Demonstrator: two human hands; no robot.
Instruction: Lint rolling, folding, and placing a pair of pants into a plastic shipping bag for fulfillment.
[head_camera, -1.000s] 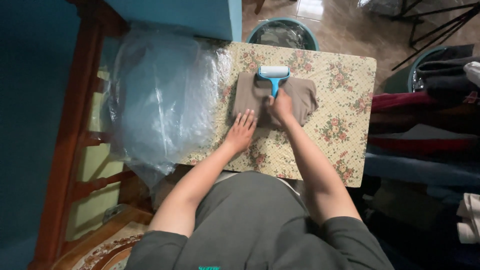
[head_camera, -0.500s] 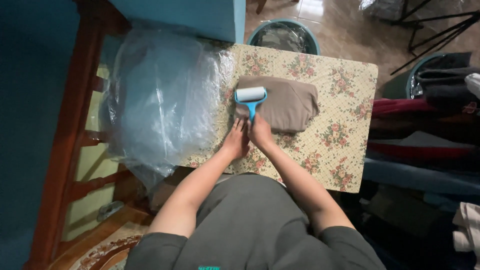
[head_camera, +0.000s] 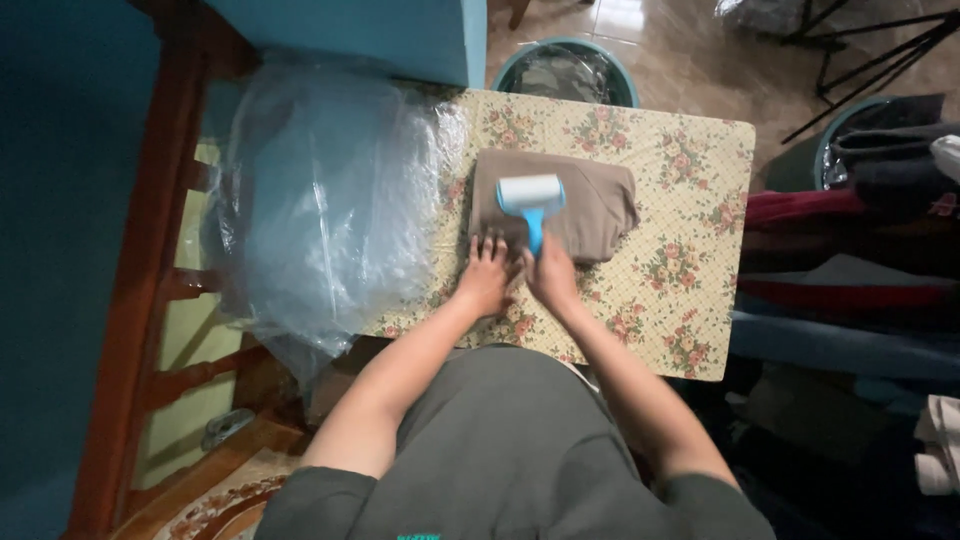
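A folded brown garment (head_camera: 590, 205) lies on a small table with a floral cloth (head_camera: 690, 260). My right hand (head_camera: 552, 276) grips the blue handle of a lint roller (head_camera: 530, 195), whose white roll rests on the garment's middle. My left hand (head_camera: 487, 272) presses flat on the garment's near left corner, fingers spread, right beside my right hand.
A big crumpled clear plastic bag (head_camera: 320, 210) covers the table's left end. A round bin (head_camera: 565, 70) stands beyond the table. Stacked folded clothes (head_camera: 850, 250) sit to the right. A wooden frame (head_camera: 150, 260) runs along the left.
The roller went from the garment's far edge to its left side, then shifted right toward the middle. My left hand stayed at the near left corner.
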